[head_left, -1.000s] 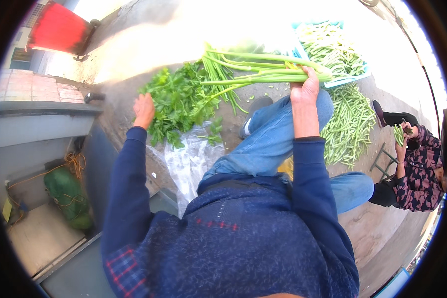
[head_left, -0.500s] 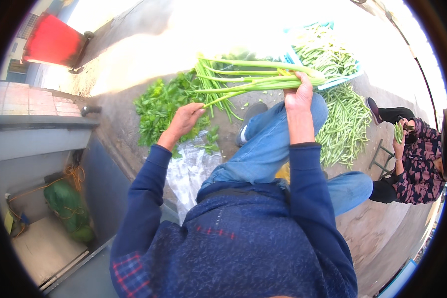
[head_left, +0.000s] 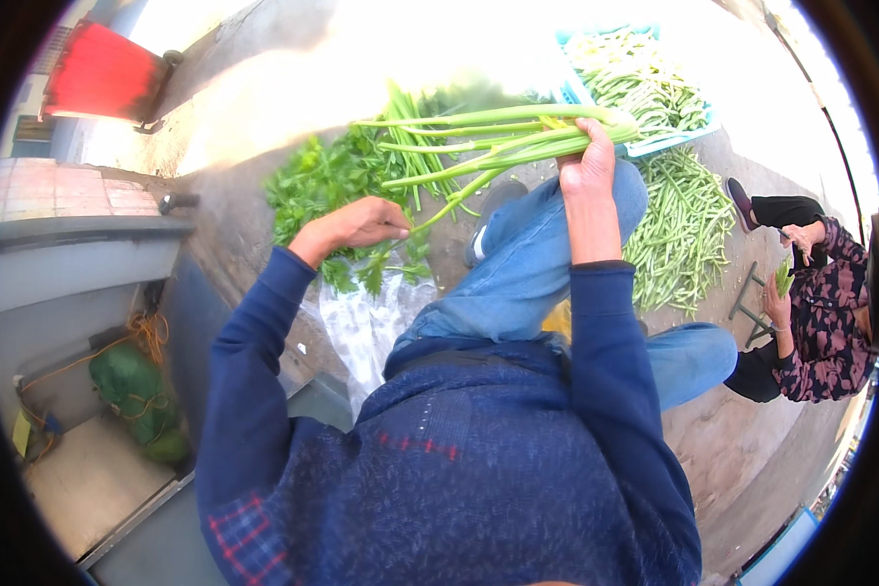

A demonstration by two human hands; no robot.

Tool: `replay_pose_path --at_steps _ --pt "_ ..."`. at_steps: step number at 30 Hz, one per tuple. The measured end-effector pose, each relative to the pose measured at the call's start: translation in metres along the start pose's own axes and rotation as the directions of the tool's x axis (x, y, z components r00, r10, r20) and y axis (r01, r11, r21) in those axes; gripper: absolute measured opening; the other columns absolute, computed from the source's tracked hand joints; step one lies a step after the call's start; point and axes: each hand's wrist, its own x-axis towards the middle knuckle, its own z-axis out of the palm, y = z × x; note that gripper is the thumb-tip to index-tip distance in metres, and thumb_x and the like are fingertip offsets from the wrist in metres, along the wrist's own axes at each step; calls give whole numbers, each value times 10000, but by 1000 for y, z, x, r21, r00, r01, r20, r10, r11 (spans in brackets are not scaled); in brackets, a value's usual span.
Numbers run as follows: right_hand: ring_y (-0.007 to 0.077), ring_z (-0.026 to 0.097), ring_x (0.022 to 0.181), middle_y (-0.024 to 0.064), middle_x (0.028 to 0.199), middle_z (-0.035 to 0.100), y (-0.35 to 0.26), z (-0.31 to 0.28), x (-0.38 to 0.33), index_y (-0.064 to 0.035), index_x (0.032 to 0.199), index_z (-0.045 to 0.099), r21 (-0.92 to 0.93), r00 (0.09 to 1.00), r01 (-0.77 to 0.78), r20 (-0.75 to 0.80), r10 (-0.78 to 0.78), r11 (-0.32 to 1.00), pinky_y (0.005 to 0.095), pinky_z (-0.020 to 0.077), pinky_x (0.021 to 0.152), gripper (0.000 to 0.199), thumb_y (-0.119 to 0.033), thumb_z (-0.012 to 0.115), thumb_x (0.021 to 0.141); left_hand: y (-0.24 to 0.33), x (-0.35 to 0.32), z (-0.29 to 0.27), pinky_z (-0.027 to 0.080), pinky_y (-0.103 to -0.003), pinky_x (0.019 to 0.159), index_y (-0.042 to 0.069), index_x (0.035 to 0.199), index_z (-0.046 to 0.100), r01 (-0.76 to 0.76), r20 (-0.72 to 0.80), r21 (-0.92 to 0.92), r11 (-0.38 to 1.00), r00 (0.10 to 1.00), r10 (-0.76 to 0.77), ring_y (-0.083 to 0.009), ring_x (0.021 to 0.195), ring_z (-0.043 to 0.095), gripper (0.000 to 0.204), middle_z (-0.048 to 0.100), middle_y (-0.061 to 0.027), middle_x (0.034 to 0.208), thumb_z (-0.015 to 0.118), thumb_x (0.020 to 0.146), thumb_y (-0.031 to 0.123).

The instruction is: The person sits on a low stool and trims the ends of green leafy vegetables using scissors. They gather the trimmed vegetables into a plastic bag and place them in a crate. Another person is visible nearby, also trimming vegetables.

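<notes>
My right hand (head_left: 590,166) is closed round the base end of a bunch of celery (head_left: 518,145), above my bent knee. The long green stalks point left, their leaves trimmed off. My left hand (head_left: 361,223) pinches the tip of one thin stalk (head_left: 459,198), which slants down from the bunch. Below and behind that hand lies a heap of celery leaves (head_left: 308,186), some of it hanging over a clear plastic sheet or bag (head_left: 371,322). Loose celery stalks (head_left: 403,122) lie past the leaves.
Green beans lie in a blue crate (head_left: 645,146) at the far right, with a bean pile (head_left: 679,234) on the ground before it. A seated person (head_left: 820,293) handles beans at the right. To the left are a grey ledge (head_left: 78,259), a green bundle (head_left: 132,396) and a red board (head_left: 103,78).
My left hand has turned and shifted slightly right and down, bending the thin stalk lower. The bunch stays in my right hand. The other person's hands have moved apart.
</notes>
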Motion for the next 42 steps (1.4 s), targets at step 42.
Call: replay_pose_path --at_steps 42 --pt "363 657 1146 179 1194 648 -13 32 6 28 1251 592 -158 996 86 16 -84 984 577 588 1015 342 -22 651 917 -120 -95 -38 526 -502 1052 85 1420 648 799 -922 147 584 325 -213 -387 1258 649 541 684 -194 1381 792 942 295"
